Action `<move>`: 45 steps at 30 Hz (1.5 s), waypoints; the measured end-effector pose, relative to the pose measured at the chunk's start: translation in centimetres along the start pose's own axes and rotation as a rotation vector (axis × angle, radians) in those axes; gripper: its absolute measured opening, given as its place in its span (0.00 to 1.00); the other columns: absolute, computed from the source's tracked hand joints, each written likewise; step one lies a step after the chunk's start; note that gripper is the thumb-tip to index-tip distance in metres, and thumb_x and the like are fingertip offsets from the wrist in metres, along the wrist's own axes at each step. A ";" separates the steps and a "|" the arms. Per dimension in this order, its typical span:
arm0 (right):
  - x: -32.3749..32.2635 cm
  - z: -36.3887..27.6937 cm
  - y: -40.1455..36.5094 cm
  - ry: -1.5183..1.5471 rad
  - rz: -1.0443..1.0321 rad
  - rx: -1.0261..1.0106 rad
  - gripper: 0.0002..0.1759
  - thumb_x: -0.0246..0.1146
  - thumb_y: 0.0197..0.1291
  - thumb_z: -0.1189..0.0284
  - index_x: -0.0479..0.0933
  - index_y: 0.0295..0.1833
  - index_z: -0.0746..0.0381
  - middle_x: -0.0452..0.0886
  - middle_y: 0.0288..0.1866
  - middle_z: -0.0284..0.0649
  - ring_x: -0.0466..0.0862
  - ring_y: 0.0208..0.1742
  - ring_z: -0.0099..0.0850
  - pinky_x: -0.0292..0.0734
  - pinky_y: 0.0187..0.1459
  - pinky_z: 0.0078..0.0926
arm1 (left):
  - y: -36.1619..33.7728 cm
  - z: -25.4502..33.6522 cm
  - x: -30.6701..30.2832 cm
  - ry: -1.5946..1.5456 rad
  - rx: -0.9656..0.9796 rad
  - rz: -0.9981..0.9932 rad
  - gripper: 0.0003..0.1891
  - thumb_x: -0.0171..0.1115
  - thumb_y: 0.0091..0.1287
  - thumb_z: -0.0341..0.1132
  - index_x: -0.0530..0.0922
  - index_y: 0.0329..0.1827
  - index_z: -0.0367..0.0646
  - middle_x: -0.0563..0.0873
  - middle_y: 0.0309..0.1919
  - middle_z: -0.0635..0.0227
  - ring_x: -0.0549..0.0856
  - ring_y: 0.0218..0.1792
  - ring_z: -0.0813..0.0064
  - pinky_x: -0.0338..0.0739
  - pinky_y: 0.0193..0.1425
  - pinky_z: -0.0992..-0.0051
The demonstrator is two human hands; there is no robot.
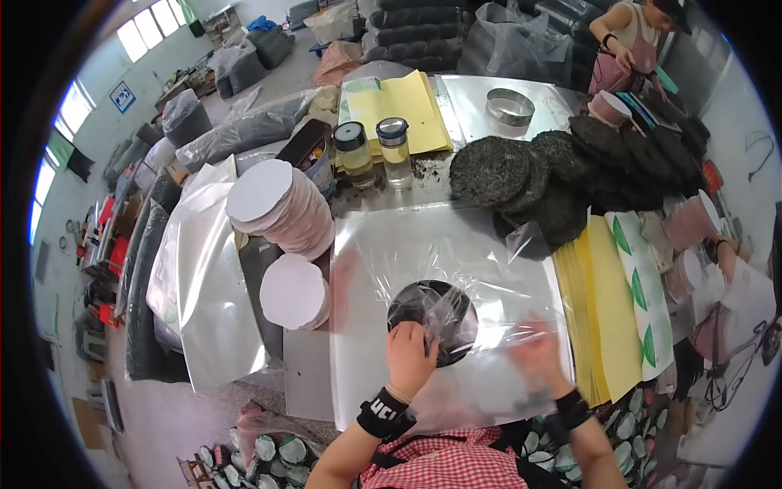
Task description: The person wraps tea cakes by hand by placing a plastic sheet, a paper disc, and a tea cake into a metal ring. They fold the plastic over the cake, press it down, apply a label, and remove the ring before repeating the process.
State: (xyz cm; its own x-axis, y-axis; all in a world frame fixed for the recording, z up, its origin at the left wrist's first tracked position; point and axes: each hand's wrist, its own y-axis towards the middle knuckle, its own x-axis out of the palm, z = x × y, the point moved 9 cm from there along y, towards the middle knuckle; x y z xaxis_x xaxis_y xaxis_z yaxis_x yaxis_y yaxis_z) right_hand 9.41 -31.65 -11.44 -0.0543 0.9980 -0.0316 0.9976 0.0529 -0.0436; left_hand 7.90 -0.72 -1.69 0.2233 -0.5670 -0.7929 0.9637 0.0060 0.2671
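Here's the left hand (410, 359), fingers curled at the near-left edge of the dark disc (417, 303), pinching the clear film (444, 319) over it. The right hand (538, 350) blurs at the film's right side; its grip can't be made out. The disc sits on the silvery sheet (366, 383), dark round cakes (490, 171) stacked beyond.

Silver sheet (358, 375) leaves room between white rounds (295, 290) and yellow sheets (609, 314).
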 end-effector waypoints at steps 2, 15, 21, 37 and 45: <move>8.9 -6.1 1.5 0.188 -0.043 -0.087 0.48 0.78 0.49 0.76 0.63 0.76 0.68 0.69 0.74 0.49 0.67 0.77 0.34 0.62 0.75 0.38 | 0.7 0.9 -0.9 -0.021 -0.045 -0.019 0.19 0.73 0.55 0.35 0.78 0.47 0.39 0.80 0.44 0.59 0.80 0.52 0.56 0.69 0.63 0.60; 21.4 -13.8 3.4 -0.627 -0.351 -0.686 0.19 0.66 0.46 0.74 0.79 0.49 0.63 0.83 0.45 0.44 0.82 0.49 0.44 0.77 0.51 0.40 | 2.7 0.5 -2.8 -0.358 0.184 -0.010 0.35 0.76 0.56 0.32 0.71 0.68 0.38 0.78 0.62 0.51 0.76 0.66 0.46 0.67 0.75 0.52; 15.9 -7.7 10.5 -0.039 0.040 -0.262 0.36 0.67 0.49 0.72 0.72 0.68 0.63 0.81 0.59 0.49 0.82 0.56 0.44 0.76 0.59 0.34 | 2.0 -1.1 -0.3 -0.288 0.038 0.014 0.20 0.71 0.62 0.33 0.76 0.55 0.37 0.82 0.50 0.51 0.80 0.54 0.46 0.74 0.62 0.55; 22.4 -8.6 2.1 -0.805 -0.667 -0.403 0.23 0.58 0.56 0.75 0.76 0.59 0.70 0.79 0.61 0.52 0.78 0.65 0.46 0.74 0.67 0.36 | 0.9 1.3 0.1 0.066 0.161 -0.309 0.45 0.69 0.52 0.37 0.62 0.75 0.31 0.64 0.76 0.47 0.62 0.79 0.53 0.55 0.81 0.56; 21.4 -12.1 3.1 -0.928 -0.399 -0.568 0.19 0.59 0.55 0.75 0.80 0.53 0.68 0.83 0.54 0.49 0.81 0.60 0.45 0.75 0.65 0.39 | 1.0 1.4 1.9 0.270 0.224 -0.394 0.44 0.65 0.62 0.50 0.62 0.76 0.30 0.59 0.79 0.48 0.57 0.81 0.54 0.49 0.81 0.49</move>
State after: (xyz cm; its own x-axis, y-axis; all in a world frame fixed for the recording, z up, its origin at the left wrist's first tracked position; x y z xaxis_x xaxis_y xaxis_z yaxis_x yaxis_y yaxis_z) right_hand 11.82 -9.69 -0.16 -0.1444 0.5107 -0.8476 0.7650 0.6009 0.2317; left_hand 9.07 -2.92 -2.20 -0.0914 -0.2586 -0.9617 0.9337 -0.3580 0.0075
